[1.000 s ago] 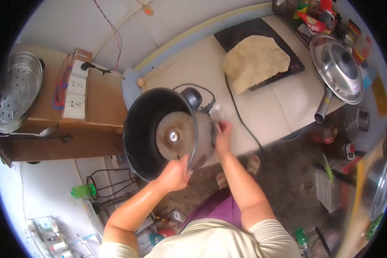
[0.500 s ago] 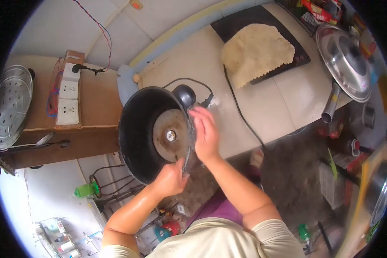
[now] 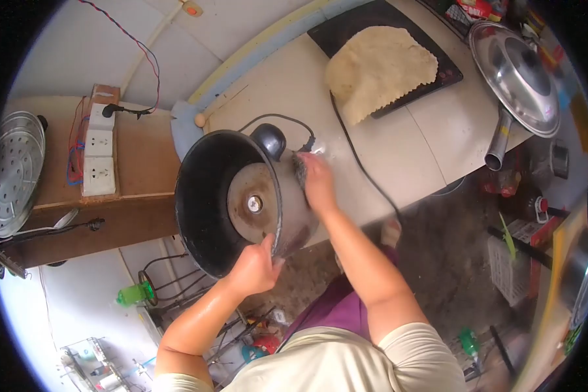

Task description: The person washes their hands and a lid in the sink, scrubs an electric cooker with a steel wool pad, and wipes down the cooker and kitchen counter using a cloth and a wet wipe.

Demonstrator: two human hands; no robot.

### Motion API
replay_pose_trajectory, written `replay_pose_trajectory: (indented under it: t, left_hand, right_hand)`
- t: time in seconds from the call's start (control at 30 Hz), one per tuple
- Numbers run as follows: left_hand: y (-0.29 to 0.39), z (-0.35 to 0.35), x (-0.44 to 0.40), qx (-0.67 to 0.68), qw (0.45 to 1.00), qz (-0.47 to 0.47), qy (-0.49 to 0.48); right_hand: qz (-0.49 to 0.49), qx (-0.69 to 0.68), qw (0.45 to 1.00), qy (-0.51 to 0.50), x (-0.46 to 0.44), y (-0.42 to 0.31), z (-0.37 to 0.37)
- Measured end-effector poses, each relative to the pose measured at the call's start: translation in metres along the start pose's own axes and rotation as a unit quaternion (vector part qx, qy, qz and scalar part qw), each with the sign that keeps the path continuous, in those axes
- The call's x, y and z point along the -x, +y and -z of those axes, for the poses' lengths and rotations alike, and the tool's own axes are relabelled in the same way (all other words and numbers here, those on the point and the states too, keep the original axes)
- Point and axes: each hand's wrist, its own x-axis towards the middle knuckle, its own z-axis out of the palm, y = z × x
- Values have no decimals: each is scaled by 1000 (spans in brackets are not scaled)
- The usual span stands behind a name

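Observation:
A deep black pot [image 3: 199, 196] lies tipped on its side at the counter's edge, its mouth facing left and towards me. Inside, a stained round base has a metal piece at its centre. My left hand [image 3: 253, 266] is closed on the lower right of the rim. Against the pot's outer wall, my right hand [image 3: 319, 186] presses a dark grey scouring pad [image 3: 300, 168], partly hidden by the fingers. Just above sits a rounded black knob-like part [image 3: 268, 140], which seems to join the pot; a cable runs behind it.
Crinkle-edged pale sheet [image 3: 385, 68] covers part of a black flat cooktop [image 3: 447, 75] on the counter [image 3: 261, 98]. To the right is a steel lid [image 3: 519, 78] over a pan handle [image 3: 498, 147]. Power sockets [image 3: 98, 144] and a perforated steamer tray [image 3: 16, 173] are left.
My right hand has moved off the rim, down the pot's outer side, with the scouring pad now showing. The left hand keeps its grip. The view has shifted slightly.

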Motion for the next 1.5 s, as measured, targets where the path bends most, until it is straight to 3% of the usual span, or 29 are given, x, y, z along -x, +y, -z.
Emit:
replay_pose_trajectory:
  t: [0.1,0.13,0.27,0.37,0.47,0.57,0.67,0.77,0.87,0.9,0.97,1.0,1.1,1.27,1.3,1.37,1.5]
  left_hand:
    - [-4,-2,0,27,999,-31,8]
    - [-5,-2,0,36,998,-47,12]
    - [-5,-1,0,29,999,-41,14]
    - [0,-2,2,33,999,-7,9]
    - [3,1,-2,45,999,-3,22]
    - [-3,-1,-2,38,998,-36,22]
    - [-2,-1,0,43,998,-41,19]
    - [-3,-2,0,27,998,-40,29]
    - [-6,-4,1,38,997,-48,37]
    - [-4,-3,-2,41,997,-45,38]
    - [-2,-1,0,41,998,-27,27]
    - [1,0,1,39,999,-17,21]
    - [0,-1,0,27,998,-26,41]
    - [-5,-3,-2,52,996,-43,53]
    - [-5,-2,-1,60,997,-31,46]
    - [-1,1,0,77,997,-7,30]
    - [1,1,-4,55,997,-23,42]
  right_hand:
    - [59,-93,994,-11,60,-58,4]
    - [101,-5,995,-19,83,-68,10]
    - [116,29,993,18,91,-68,3]
    - [40,-13,989,-143,5,-53,8]
    - [25,36,993,-114,8,-44,6]
    - [155,68,986,-12,84,-81,15]
    - [123,81,989,14,82,-53,9]
    - [-142,-39,988,-36,55,42,16]
    - [-11,30,998,50,87,30,-8]
    - [79,68,994,34,97,-20,0]
    - [134,23,990,33,108,-65,2]
    - [140,15,990,34,104,-42,0]
    - [-54,-23,997,46,87,37,4]
    - [3,40,998,40,152,-15,-16]
    - [57,-8,997,52,155,-29,-17]
    - [56,11,997,54,128,-10,-14]
    - [-44,34,998,-15,56,57,5]
